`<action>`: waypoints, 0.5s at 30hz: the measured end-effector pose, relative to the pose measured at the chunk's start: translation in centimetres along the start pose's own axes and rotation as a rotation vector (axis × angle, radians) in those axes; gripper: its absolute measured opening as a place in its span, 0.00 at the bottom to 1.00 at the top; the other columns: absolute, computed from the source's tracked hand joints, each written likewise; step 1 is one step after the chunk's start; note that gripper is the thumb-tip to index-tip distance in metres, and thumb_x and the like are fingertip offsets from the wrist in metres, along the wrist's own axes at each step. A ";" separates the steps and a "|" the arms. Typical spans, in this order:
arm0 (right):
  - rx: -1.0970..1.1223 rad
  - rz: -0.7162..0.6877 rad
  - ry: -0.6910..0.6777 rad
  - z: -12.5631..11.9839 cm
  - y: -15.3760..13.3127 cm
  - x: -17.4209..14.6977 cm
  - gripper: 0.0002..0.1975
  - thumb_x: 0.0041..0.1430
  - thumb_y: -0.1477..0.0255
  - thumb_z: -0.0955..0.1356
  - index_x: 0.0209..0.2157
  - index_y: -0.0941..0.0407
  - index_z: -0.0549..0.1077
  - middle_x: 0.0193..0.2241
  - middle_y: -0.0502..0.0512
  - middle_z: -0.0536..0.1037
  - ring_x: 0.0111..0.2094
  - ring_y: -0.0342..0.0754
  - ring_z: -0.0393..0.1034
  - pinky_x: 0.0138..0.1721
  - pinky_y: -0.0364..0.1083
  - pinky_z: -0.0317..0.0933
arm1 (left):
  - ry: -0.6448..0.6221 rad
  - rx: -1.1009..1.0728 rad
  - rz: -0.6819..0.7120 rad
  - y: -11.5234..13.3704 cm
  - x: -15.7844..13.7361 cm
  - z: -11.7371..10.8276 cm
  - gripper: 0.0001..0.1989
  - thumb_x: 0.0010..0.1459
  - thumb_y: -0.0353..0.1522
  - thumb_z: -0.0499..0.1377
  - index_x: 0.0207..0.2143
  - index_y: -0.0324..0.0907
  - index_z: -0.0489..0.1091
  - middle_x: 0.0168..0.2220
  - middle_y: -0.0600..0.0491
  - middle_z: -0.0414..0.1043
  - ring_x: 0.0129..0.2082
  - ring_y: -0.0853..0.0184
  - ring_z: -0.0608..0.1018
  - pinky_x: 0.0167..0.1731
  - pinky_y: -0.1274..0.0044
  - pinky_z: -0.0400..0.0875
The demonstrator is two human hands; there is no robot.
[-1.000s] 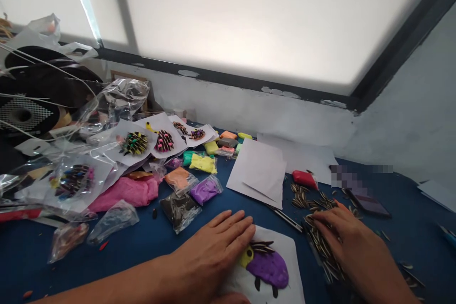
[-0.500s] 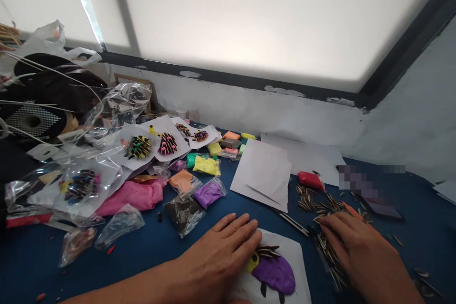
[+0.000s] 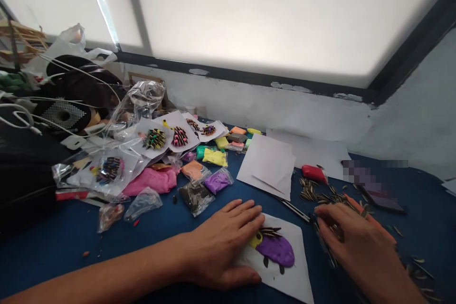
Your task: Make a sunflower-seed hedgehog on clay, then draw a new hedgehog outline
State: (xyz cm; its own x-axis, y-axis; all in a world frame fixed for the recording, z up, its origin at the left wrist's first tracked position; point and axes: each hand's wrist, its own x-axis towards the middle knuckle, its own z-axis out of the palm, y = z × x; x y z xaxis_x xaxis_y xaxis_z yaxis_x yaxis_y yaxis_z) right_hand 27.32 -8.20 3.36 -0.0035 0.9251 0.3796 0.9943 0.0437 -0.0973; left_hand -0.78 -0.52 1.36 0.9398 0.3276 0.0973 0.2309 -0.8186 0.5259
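My left hand (image 3: 228,244) lies flat, fingers stretched out, across the left part of a white paper sheet (image 3: 299,278). On that sheet is a flattened purple clay body (image 3: 276,251) with a yellow clay head (image 3: 255,240), partly covered by my fingers, and dark legs. Several striped sunflower seeds (image 3: 271,232) stick out from the top of the body near the head. My right hand (image 3: 359,242) hovers right of the sheet over a scatter of sunflower seeds (image 3: 308,190). Its thumb and fingers are curled close together; whatever is between the tips is hidden.
Clay packets in purple (image 3: 218,181), black (image 3: 195,197) and yellow (image 3: 214,157) lie behind my left hand. Finished seed-covered clay figures (image 3: 156,139) stand on papers at the left. White sheets (image 3: 265,164), a red packet (image 3: 314,174) and an orange cutter (image 3: 374,223) lie farther back.
My right hand has lifted slightly from the seeds, its fingertips drawing closer to the sheet. The left hand stays flat on the paper while the view has shifted left.
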 end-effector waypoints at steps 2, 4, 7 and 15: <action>0.023 0.038 -0.121 -0.1 -0.1 -0.1 0.12 0.57 0.67 0.62 0.29 0.51 0.76 0.27 0.52 0.79 0.24 0.48 0.76 0.20 0.45 0.63 | 0.015 0.012 0.012 -0.1 0.0 0.1 0.43 0.63 0.53 0.53 0.68 0.32 0.51 0.68 0.39 0.48 0.69 0.53 0.50 0.67 0.64 0.39; 0.015 0.050 -0.175 -0.1 -0.2 -0.3 0.13 0.55 0.68 0.61 0.27 0.51 0.77 0.26 0.53 0.79 0.24 0.49 0.76 0.21 0.45 0.64 | 0.027 0.024 0.018 -0.1 0.0 0.3 0.42 0.62 0.53 0.54 0.67 0.32 0.52 0.68 0.39 0.49 0.69 0.53 0.51 0.66 0.63 0.40; 0.008 0.044 -0.181 0.0 -0.3 -0.6 0.15 0.56 0.69 0.61 0.27 0.51 0.79 0.26 0.54 0.78 0.25 0.50 0.77 0.21 0.46 0.64 | 0.033 0.039 0.019 -0.2 -0.1 0.4 0.42 0.62 0.53 0.55 0.67 0.34 0.52 0.68 0.39 0.49 0.69 0.52 0.51 0.66 0.62 0.42; 0.077 0.041 -0.107 -0.3 -0.8 0.0 0.20 0.61 0.65 0.59 0.39 0.54 0.80 0.36 0.59 0.84 0.34 0.54 0.81 0.28 0.48 0.71 | 0.039 0.064 0.038 -0.5 0.0 0.7 0.42 0.63 0.53 0.54 0.68 0.34 0.51 0.68 0.39 0.49 0.69 0.52 0.51 0.66 0.63 0.42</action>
State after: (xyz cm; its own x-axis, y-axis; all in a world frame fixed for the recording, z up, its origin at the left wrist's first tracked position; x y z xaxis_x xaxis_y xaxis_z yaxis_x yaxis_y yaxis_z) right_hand 26.58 -8.39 3.69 0.0211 0.9615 0.2740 0.9827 0.0304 -0.1824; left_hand -0.77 -0.44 0.50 0.9380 0.3130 0.1492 0.2125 -0.8590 0.4659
